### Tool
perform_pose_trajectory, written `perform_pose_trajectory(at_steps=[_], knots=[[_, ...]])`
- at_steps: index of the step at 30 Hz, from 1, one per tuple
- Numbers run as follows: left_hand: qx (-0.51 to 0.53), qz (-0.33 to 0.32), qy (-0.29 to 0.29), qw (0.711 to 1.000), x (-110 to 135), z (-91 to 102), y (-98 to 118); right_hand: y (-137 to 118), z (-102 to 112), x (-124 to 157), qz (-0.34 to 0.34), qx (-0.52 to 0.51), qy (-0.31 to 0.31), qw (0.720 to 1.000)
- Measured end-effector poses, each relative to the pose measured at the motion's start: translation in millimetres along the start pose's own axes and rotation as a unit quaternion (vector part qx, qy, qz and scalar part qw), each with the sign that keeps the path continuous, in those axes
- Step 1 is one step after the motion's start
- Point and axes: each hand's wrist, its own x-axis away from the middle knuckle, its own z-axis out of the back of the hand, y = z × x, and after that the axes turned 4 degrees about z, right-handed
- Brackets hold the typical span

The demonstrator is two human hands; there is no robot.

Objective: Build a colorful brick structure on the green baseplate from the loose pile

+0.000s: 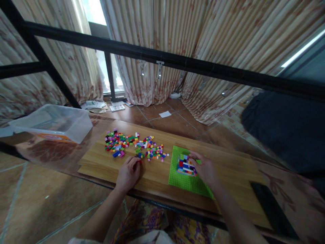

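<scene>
My left hand (129,172) rests on the wooden board with its fingers pinched together. At its fingertips shows a small red toy brick (140,162), just in front of a loose pile of coloured bricks (149,147). On the green baseplate (175,169) sits a low block of stacked, many-coloured bricks (186,166). My right hand (204,167) reaches over the right side of this stack, fingertips bent together at its upper right corner. Whatever may be between those fingertips is too small to make out.
A clear plastic bin (83,127) stands left of the wooden board (152,181). A black flat object (273,208) lies at the board's right end. A dark metal rail (177,61) crosses in front of striped curtains. Papers (165,114) lie on the tiled floor.
</scene>
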Motion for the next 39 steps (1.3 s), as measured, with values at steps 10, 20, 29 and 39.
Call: perform_pose_trajectory(at_steps=[10, 20, 29, 39], knots=[[0.009, 0.012, -0.008, 1.0, 2, -0.1, 3, -62, -37, 31, 0.097, 0.01, -0.002, 0.995], [0.024, 0.02, -0.006, 0.999, 4, -0.9, 3, -83, -98, 14, 0.109, 0.165, -0.044, 0.979], [0.029, 0.026, -0.014, 0.999, 4, 0.5, 4, -77, -112, 16, 0.113, 0.175, -0.037, 0.977], [0.026, 0.031, -0.017, 0.999, 3, -0.6, 3, -92, -87, 44, 0.062, -0.006, -0.048, 0.997]])
